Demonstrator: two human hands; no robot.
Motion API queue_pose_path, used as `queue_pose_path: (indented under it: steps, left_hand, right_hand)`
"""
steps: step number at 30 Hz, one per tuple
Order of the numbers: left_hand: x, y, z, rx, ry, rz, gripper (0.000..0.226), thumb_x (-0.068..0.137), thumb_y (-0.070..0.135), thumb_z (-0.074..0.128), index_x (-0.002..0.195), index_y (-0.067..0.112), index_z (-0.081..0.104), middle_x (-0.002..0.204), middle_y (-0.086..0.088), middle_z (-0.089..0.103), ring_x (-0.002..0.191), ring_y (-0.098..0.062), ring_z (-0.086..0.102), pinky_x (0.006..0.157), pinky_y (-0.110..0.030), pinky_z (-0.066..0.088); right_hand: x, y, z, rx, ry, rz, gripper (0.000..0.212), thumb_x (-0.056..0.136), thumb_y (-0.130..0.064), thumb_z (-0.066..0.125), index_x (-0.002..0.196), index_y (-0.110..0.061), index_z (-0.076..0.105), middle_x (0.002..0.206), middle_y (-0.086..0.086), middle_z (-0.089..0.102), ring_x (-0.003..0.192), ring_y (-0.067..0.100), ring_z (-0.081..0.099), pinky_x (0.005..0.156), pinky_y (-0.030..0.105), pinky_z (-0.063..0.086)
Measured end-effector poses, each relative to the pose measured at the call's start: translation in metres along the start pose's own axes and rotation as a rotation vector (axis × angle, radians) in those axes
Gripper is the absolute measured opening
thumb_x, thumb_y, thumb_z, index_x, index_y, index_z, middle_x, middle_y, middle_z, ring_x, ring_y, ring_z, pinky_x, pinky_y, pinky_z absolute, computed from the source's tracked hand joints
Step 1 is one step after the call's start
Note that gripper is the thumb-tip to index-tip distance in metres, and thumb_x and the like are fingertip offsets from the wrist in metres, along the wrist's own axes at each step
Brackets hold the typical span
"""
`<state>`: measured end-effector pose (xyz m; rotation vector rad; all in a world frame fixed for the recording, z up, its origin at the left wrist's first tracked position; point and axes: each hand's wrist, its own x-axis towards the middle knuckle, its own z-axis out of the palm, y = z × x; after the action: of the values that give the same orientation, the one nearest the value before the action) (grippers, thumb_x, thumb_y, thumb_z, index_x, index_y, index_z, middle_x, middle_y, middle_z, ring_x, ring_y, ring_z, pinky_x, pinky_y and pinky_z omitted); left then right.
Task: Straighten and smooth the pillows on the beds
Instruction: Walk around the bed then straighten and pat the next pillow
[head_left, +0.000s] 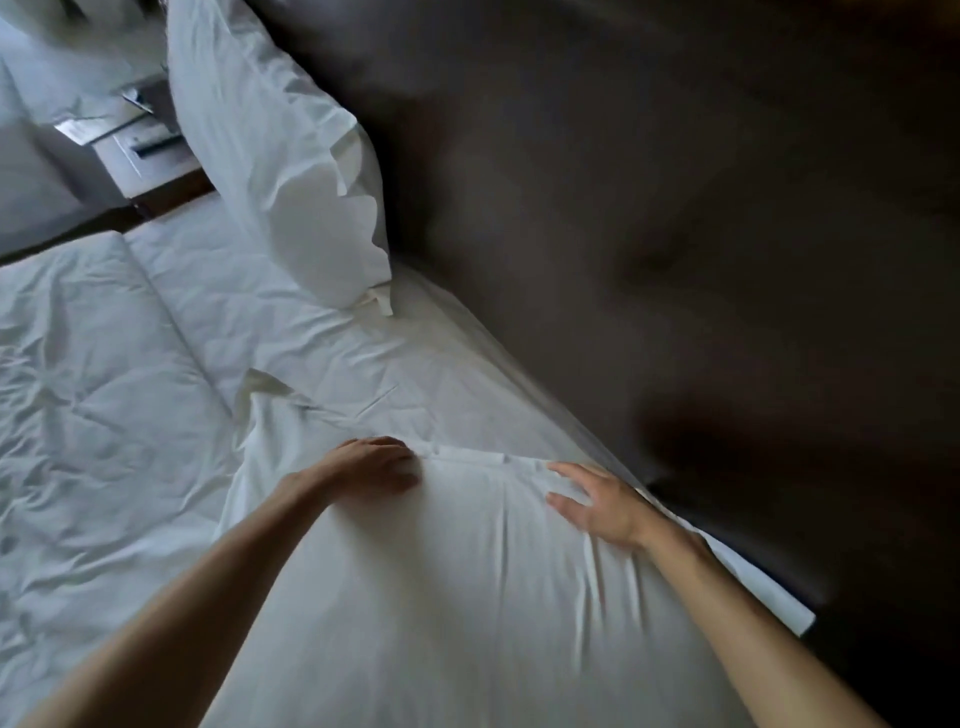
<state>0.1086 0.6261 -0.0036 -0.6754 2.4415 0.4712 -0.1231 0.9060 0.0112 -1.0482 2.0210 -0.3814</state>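
A white pillow (457, 587) lies flat on the bed right below me, its far seam running between my two hands. My left hand (371, 470) rests on the pillow's far left part with the fingers curled down over the seam. My right hand (597, 501) lies flat on the pillow's far right part, fingers spread, and the fabric is creased beneath it. A second white pillow (280, 171) leans upright against the dark headboard (649, 208) farther along the bed.
A wrinkled white duvet (88, 415) covers the bed to the left. The white sheet (311, 343) lies bare between the two pillows. A nightstand (140, 150) with papers on it stands beyond the far pillow. A second bed shows at the upper left.
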Motion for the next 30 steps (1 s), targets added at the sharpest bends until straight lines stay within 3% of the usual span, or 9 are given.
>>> queue_pose_path:
  steps: [5,12,15,20,24,27,30]
  left_hand:
    - [0.035,-0.019,0.015,-0.043,-0.137,-0.022,0.079,0.087,0.075,0.048,0.153,0.034,0.034,0.161,0.011,0.036,0.149,-0.020,0.029,0.124,-0.035,0.013]
    - [0.055,-0.020,0.038,-0.075,-0.083,-0.018,0.070,0.080,0.075,0.060,0.139,0.040,0.049,0.146,0.013,0.054,0.138,-0.018,0.047,0.115,-0.036,0.026]
    - [0.049,-0.019,0.035,-0.100,-0.052,-0.076,0.058,0.071,0.080,0.062,0.115,0.042,0.061,0.121,0.010,0.069,0.121,-0.023,0.058,0.095,-0.034,0.036]
    - [0.026,-0.007,0.030,-0.124,0.112,-0.099,0.044,0.074,0.073,0.067,0.085,0.030,0.065,0.091,0.004,0.071,0.101,-0.028,0.065,0.074,-0.030,0.037]
    - [-0.001,0.006,0.019,-0.196,0.184,-0.126,0.043,0.074,0.068,0.071,0.059,0.034,0.051,0.073,0.009,0.060,0.090,-0.027,0.065,0.066,-0.031,0.037]
    - [-0.027,0.021,0.005,-0.225,0.240,-0.127,0.033,0.073,0.062,0.074,0.061,0.036,0.058,0.076,0.008,0.068,0.088,-0.025,0.066,0.066,-0.031,0.040]
    - [-0.060,0.042,-0.014,-0.254,0.316,-0.130,0.029,0.071,0.057,0.078,0.078,0.030,0.071,0.078,0.006,0.072,0.089,-0.024,0.066,0.068,-0.030,0.038]
  right_hand:
    - [0.021,0.032,0.020,-0.089,-0.094,0.115,0.084,0.083,-0.075,0.052,0.151,-0.026,0.036,0.159,-0.007,0.036,0.146,0.012,0.033,0.120,0.029,0.024]
    - [0.041,0.039,0.037,-0.143,-0.065,0.171,0.086,0.077,-0.072,0.064,0.145,-0.023,0.044,0.152,0.001,0.047,0.139,0.021,0.043,0.112,0.031,0.035]
    - [0.039,0.036,0.033,-0.116,-0.129,0.252,0.085,0.072,-0.077,0.065,0.137,-0.023,0.052,0.138,0.002,0.060,0.126,0.023,0.056,0.103,0.033,0.045]
    - [0.022,0.028,0.022,0.073,-0.089,0.247,0.048,0.071,-0.062,0.078,0.098,-0.023,0.071,0.098,-0.005,0.074,0.096,0.015,0.068,0.081,0.029,0.053]
    - [-0.002,0.018,0.016,0.031,-0.007,0.226,0.041,0.073,-0.055,0.080,0.072,-0.026,0.052,0.088,-0.004,0.056,0.084,0.017,0.054,0.061,0.027,0.037]
    - [-0.031,0.013,0.007,0.041,0.049,0.246,0.046,0.072,-0.048,0.083,0.067,-0.015,0.052,0.075,0.001,0.053,0.073,0.020,0.051,0.060,0.031,0.032]
    - [-0.075,0.002,-0.005,0.065,0.098,0.221,0.049,0.072,-0.043,0.084,0.059,-0.011,0.049,0.059,0.001,0.045,0.061,0.019,0.044,0.057,0.033,0.027]
